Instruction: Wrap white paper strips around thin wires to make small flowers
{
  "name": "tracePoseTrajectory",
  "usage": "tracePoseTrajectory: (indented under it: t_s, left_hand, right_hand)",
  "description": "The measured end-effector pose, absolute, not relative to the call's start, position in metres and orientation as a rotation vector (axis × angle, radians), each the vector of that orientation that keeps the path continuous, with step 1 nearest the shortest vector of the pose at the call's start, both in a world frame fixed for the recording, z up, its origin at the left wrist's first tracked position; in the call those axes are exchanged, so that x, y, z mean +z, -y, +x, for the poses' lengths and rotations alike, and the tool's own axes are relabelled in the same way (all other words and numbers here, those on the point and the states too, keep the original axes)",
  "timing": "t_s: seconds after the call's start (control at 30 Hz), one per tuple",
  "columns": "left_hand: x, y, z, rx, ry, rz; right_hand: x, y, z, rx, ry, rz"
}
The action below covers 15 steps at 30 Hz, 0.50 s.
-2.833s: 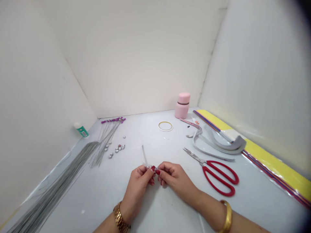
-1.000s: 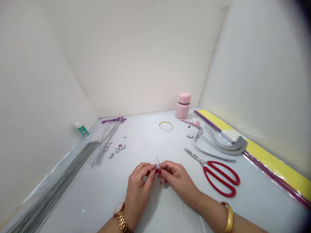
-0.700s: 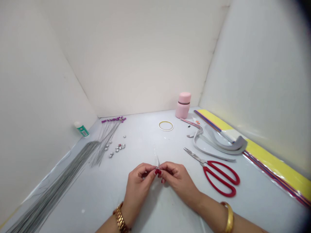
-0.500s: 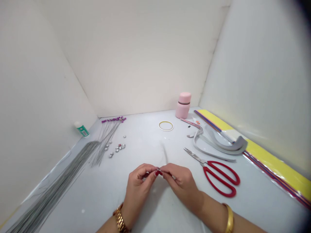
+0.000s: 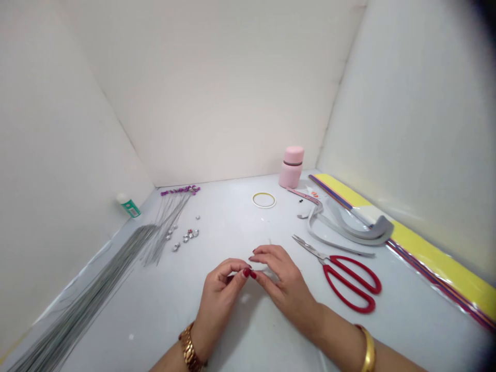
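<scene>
At the front centre of the white table (image 5: pixel 155 310), my left hand (image 5: pixel 220 294) is closed in a pinch, thumb against forefinger. What it holds is too small to make out. Beside it my right hand (image 5: pixel 284 281) has its thumb tip close to the left fingertips, its other fingers lifted and parted. A faint thin strand shows near the right fingers. To the right lie red-handled scissors (image 5: pixel 325 262), blades partly apart. Several small silvery pieces (image 5: pixel 189 235) lie left of the hands.
Grey wires (image 5: pixel 104 284) and purple-tipped stems (image 5: pixel 180 191) lie at left, near a green-and-white tube (image 5: pixel 129 206). A tape ring (image 5: pixel 264 206), pink bottle (image 5: pixel 291 168), grey strips (image 5: pixel 341 250) and yellow sheets (image 5: pixel 430 253) lie beyond and right.
My right hand's fingers have lifted and spread apart from their pinch. The thin grey strand that stood up beyond them now shows only faintly.
</scene>
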<state>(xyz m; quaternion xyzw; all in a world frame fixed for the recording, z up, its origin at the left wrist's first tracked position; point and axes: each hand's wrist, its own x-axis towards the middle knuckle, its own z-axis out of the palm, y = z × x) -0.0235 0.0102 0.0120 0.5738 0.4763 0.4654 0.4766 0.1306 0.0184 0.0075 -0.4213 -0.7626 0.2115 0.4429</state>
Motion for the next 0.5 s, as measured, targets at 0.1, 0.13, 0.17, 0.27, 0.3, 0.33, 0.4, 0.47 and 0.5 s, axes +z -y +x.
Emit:
tracePoseTrajectory:
  t_s: [0.1,0.13,0.17,0.27,0.3,0.33,0.4,0.47,0.5]
  left_hand:
    - [0.010,-0.012,-0.023,1.068,-1.211,1.285]
    - [0.009,-0.013,-0.023,1.051,-1.228,1.257]
    - [0.009,-0.013,-0.023,1.042,-1.240,1.238]
    - [0.009,-0.014,-0.022,1.033,-1.250,1.194]
    - [0.008,-0.014,-0.022,1.031,-1.250,1.173]
    - [0.008,-0.014,-0.022,1.032,-1.247,1.151]
    - [0.007,-0.014,-0.022,1.036,-1.240,1.118]
    - [0.006,-0.014,-0.022,1.043,-1.230,1.109]
    - [0.006,-0.014,-0.022,1.044,-1.226,1.110]
  right_hand:
    - [0.010,-0.021,0.129,0.807,1.877,-1.097]
    - [0.010,-0.022,0.129,0.920,1.842,-1.118]
    - [0.009,-0.023,0.129,1.020,1.795,-1.135]
    - [0.006,-0.024,0.127,1.223,1.656,-1.150]
    - [0.004,-0.025,0.127,1.276,1.615,-1.148]
    - [0.003,-0.025,0.126,1.327,1.580,-1.142]
    - [0.000,-0.025,0.126,1.418,1.530,-1.123]
    - [-0.001,-0.025,0.125,1.479,1.502,-1.100]
    - [-0.002,-0.025,0.125,1.497,1.488,-1.093]
